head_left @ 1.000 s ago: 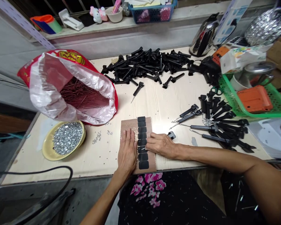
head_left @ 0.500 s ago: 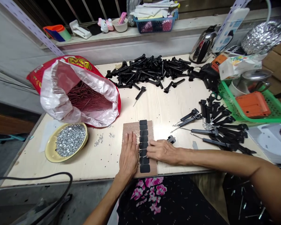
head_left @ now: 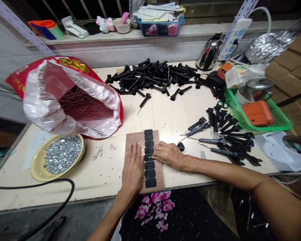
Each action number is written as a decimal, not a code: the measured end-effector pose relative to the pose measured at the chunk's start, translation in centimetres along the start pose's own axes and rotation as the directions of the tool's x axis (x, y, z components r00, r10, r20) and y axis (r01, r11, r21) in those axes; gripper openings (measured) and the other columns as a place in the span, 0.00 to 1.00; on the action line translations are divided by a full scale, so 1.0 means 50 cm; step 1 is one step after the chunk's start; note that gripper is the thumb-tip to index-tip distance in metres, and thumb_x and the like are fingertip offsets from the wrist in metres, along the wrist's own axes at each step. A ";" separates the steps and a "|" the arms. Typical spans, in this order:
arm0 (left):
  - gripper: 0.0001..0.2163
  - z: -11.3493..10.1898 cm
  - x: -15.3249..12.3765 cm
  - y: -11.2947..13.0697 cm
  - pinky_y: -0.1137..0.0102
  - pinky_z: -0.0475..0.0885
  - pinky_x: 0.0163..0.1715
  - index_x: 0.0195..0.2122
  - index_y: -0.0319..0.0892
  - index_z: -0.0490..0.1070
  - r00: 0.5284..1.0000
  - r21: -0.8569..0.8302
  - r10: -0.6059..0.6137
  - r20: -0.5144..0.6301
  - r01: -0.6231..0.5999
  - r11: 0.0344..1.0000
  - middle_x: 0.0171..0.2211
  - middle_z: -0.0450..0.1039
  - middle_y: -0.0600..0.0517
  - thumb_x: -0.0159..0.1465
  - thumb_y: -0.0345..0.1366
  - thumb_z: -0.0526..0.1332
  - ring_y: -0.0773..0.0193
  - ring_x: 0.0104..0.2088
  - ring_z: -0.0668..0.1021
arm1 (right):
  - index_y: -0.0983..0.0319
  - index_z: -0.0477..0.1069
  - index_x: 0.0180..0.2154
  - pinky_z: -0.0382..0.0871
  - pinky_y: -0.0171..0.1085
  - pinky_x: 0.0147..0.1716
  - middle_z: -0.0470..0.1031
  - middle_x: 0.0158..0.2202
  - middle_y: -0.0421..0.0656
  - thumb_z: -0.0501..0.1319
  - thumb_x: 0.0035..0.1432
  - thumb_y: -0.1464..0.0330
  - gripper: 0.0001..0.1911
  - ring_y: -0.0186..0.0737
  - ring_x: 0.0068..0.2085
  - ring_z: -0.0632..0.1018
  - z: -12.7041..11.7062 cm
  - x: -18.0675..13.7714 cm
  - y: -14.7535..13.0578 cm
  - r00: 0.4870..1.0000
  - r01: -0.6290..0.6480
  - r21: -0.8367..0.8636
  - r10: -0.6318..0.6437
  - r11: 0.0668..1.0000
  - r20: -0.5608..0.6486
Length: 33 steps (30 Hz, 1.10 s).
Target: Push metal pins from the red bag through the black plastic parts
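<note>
My left hand (head_left: 132, 169) lies flat on a brown board (head_left: 157, 177), fingers stretched out beside a column of black rounded patches (head_left: 149, 173). My right hand (head_left: 169, 155) is closed around a tool whose black end (head_left: 181, 146) sticks out behind it. A thin metal tip pokes from the fingers over one of the middle patches; I cannot tell if it touches. Most of the tool's handle is hidden by the hand. Tiny pale pieces (head_left: 139, 139) are scattered on the board near my left fingertips.
A yellow bowl (head_left: 36, 167) of small shiny metal pieces and a red bag (head_left: 97, 75) of thin dark-red rods stand left. Black-handled parts form a pile (head_left: 155, 73) at the back and a fan (head_left: 223, 132) on the right. A green basket (head_left: 281, 124) stands beyond.
My right hand and the tool tip have moved slightly up the column of patches, away from my body. My left hand stays flat on the board. The whole view has shifted a little.
</note>
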State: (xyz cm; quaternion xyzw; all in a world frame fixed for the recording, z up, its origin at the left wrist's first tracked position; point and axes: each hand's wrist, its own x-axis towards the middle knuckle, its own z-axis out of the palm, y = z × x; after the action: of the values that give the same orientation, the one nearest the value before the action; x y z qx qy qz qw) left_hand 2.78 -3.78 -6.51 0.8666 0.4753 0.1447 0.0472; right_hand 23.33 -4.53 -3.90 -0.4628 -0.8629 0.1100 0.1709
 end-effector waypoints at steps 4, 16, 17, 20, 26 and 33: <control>0.23 -0.006 -0.003 0.005 0.50 0.57 0.61 0.63 0.32 0.49 1.000 0.005 -0.027 0.006 0.027 1.000 0.64 0.52 0.37 0.68 0.35 0.45 0.51 0.66 0.46 | 0.62 0.69 0.30 0.51 0.32 0.23 0.70 0.30 0.40 0.53 0.66 0.64 0.13 0.36 0.35 0.65 -0.005 0.007 -0.003 1.000 0.012 0.015 -0.012 1.000 0.002; 0.27 0.017 -0.023 -0.020 0.52 0.64 0.57 0.66 0.47 0.41 0.994 0.006 -0.053 -0.094 0.054 0.999 0.66 0.47 0.44 0.67 0.31 0.47 0.51 0.66 0.49 | 0.58 0.72 0.31 0.57 0.39 0.34 0.72 0.29 0.41 0.58 0.61 0.64 0.08 0.41 0.34 0.70 -0.128 -0.078 0.125 0.984 -0.177 -0.208 0.176 0.962 -0.024; 0.27 0.018 -0.022 -0.020 0.52 0.64 0.57 0.66 0.47 0.41 0.993 -0.004 -0.052 -0.102 0.052 0.999 0.66 0.47 0.45 0.67 0.32 0.47 0.51 0.66 0.50 | 0.58 0.72 0.30 0.57 0.40 0.35 0.73 0.29 0.41 0.58 0.62 0.64 0.10 0.41 0.34 0.70 -0.140 -0.065 0.134 0.985 -0.174 -0.241 0.169 0.955 -0.042; 0.27 0.015 -0.019 -0.016 0.52 0.65 0.56 0.66 0.48 0.42 0.990 -0.033 -0.054 -0.131 0.050 0.998 0.66 0.49 0.45 0.67 0.33 0.49 0.50 0.65 0.51 | 0.58 0.73 0.33 0.56 0.40 0.37 0.75 0.32 0.43 0.52 0.65 0.65 0.13 0.40 0.35 0.70 -0.147 0.031 0.155 0.984 -0.156 -0.271 0.126 0.950 -0.123; 0.25 -0.039 -0.040 -0.002 0.55 0.64 0.57 0.64 0.44 0.51 0.983 -0.119 -0.088 -0.162 0.069 0.990 0.63 0.55 0.43 0.65 0.30 0.52 0.52 0.64 0.57 | 0.56 0.67 0.51 0.57 0.41 0.40 0.68 0.55 0.45 0.51 0.65 0.73 0.15 0.47 0.51 0.66 -0.041 0.294 0.213 0.984 0.110 -0.413 -0.157 0.904 -0.081; 0.13 -0.115 -0.066 -0.098 0.59 0.72 0.41 0.49 0.45 0.71 0.896 -0.024 -0.303 -0.324 0.312 0.950 0.40 0.72 0.45 0.65 0.32 0.53 0.55 0.40 0.72 | 0.64 0.72 0.39 0.56 0.41 0.41 0.73 0.35 0.48 0.49 0.65 0.73 0.13 0.43 0.39 0.68 0.039 0.355 0.266 0.962 0.264 -0.428 -0.265 0.864 0.060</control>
State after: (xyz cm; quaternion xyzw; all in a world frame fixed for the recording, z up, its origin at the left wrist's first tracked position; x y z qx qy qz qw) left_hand -4.54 -4.19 -2.80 0.7456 0.6093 0.2692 -0.0215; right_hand 23.53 17.54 -6.90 -0.3665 -0.9208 -0.1086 0.0779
